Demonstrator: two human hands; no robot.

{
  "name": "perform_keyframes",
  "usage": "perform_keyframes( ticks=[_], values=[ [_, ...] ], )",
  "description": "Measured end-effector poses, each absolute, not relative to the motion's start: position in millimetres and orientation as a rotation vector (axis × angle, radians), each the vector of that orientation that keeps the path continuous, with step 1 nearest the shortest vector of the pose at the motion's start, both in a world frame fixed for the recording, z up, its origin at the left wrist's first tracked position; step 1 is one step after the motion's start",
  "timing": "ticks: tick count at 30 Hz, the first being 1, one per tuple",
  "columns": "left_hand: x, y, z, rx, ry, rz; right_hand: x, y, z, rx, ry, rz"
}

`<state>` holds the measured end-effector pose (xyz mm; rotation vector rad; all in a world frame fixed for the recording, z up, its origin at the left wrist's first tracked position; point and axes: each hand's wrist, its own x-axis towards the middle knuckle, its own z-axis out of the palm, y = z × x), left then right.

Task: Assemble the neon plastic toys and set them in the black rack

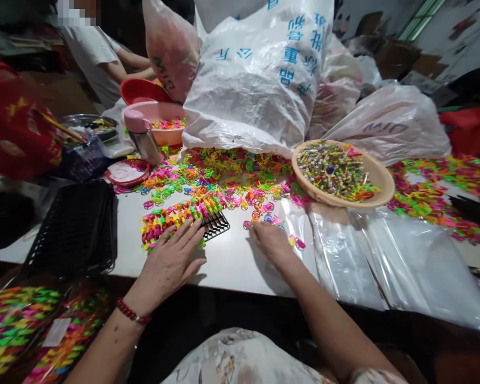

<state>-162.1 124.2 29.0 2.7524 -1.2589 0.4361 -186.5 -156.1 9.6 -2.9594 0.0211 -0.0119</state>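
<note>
My left hand (175,250) lies with fingers stretched over a black plastic grid tray (218,226). Rows of small bright plastic pieces (160,226) in pink, orange, yellow and green fill most of that tray; its right end shows bare black grid. My right hand (270,240) is on the white table to the right of the tray, its fingers curled together among loose ring-shaped plastic pieces (268,208). What those fingertips hold, if anything, is hidden. Two pieces, yellow and pink, lie on clear plastic beside my right wrist.
Large white sacks (248,90) rise behind a heap of loose pieces. A beige basin (386,198) of small wrapped items stands right, above clear plastic bags (344,250). Stacked black trays (74,229) lie left, near a red basket (138,180) and flask (146,141). Another person (92,53) stands far left.
</note>
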Motion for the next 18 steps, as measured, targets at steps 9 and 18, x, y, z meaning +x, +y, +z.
perform_keyframes(
  ticks=[9, 18],
  values=[
    [-175, 128, 39, 2.787, -1.226, 0.291, -206, -187, 8, -3.031, 0.194, -0.029],
    [-175, 129, 47, 2.791, -1.142, 0.141, -185, -85, -18, -1.688, 0.059, 0.017]
  ],
)
